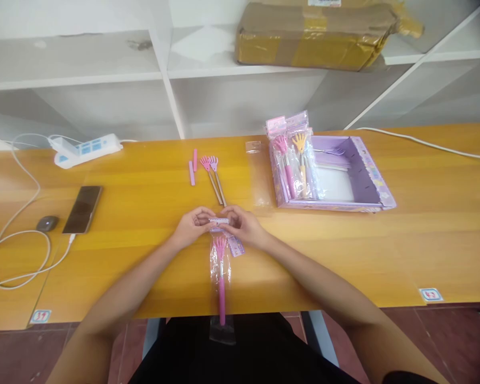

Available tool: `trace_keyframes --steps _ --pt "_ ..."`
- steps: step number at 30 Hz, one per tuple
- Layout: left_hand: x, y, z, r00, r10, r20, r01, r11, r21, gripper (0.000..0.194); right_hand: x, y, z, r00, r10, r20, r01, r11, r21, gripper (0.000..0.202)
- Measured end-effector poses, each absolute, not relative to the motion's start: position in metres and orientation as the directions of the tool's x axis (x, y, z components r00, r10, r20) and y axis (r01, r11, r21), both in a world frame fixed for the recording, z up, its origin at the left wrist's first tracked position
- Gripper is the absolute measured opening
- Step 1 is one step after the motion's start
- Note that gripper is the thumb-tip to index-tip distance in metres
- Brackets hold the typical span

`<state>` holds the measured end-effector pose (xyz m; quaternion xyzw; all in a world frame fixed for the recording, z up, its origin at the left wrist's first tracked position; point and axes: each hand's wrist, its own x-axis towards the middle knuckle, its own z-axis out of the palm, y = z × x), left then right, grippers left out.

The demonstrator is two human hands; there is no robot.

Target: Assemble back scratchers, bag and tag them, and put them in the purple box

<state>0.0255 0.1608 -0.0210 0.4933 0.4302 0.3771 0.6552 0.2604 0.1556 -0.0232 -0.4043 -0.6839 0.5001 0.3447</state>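
Observation:
My left hand point(195, 225) and my right hand point(243, 226) meet at the table's front. Fingers and thumbs of both pinch the two ends of a small printed purple header card point(219, 221). Below the card hangs a clear plastic bag point(213, 266) with a pink hand-shaped back scratcher point(222, 293) inside; its lower end reaches past the table edge over my lap. Another small printed card point(236, 246) lies under my right hand. Just beyond my fingers lie a pink scratcher head on a metal rod point(206, 166) and a purple one point(215, 166).
A pink handle piece point(195, 160) and a purple one point(191, 174) lie farther back. At right, a purple box point(370, 170) holds bagged scratchers point(290, 170), with a clear bag point(260, 186) beside it. A phone point(82, 209), mouse point(47, 223) and power strip point(88, 150) are left.

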Motion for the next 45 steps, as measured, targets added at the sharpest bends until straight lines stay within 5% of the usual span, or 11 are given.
trace_keyframes --steps 8,17,25,28,32,36,38,41,43,45 --pt "0.026 0.16 -0.021 0.372 0.92 -0.12 -0.117 0.175 0.978 0.037 0.273 0.155 0.0 -0.455 0.89 -0.018 0.196 0.08 -0.977 0.047" --pt "0.023 0.16 -0.018 0.38 0.924 -0.048 -0.173 0.122 0.977 0.033 0.248 0.055 0.017 -0.449 0.787 -0.424 0.063 -0.445 -0.893 0.044" --pt "0.02 0.159 -0.012 0.426 0.902 -0.074 -0.369 0.248 0.896 0.042 0.253 0.021 0.017 -0.4 0.788 -0.469 0.078 -0.48 -0.874 0.037" --pt "0.018 0.166 -0.011 0.458 0.886 -0.067 -0.431 0.288 0.855 0.04 0.291 0.042 0.035 -0.21 0.907 -0.364 0.087 -0.354 -0.931 0.036" --pt "0.016 0.17 -0.012 0.475 0.879 -0.049 -0.446 0.289 0.847 0.037 0.362 0.102 0.095 0.225 0.971 0.074 0.321 -0.002 -0.947 0.026" --pt "0.015 0.168 -0.012 0.507 0.861 -0.042 -0.434 0.297 0.85 0.036 0.412 0.164 0.162 0.326 0.864 0.382 0.581 0.136 -0.803 0.016" --pt "0.015 0.168 -0.011 0.518 0.854 -0.046 -0.425 0.303 0.853 0.035 0.425 0.193 0.175 0.276 0.87 0.409 0.655 0.141 -0.742 0.016" --pt "0.015 0.168 -0.01 0.536 0.843 -0.045 -0.411 0.307 0.859 0.034 0.436 0.235 0.164 0.123 0.982 0.146 0.736 0.008 -0.676 0.012" --pt "0.014 0.167 -0.01 0.542 0.839 -0.045 -0.405 0.307 0.861 0.035 0.441 0.258 0.145 0.094 0.993 -0.069 0.842 -0.116 -0.527 0.011" --pt "0.014 0.167 -0.01 0.537 0.842 -0.053 -0.401 0.31 0.862 0.036 0.444 0.272 0.129 0.129 0.983 -0.131 0.894 -0.172 -0.413 0.012"
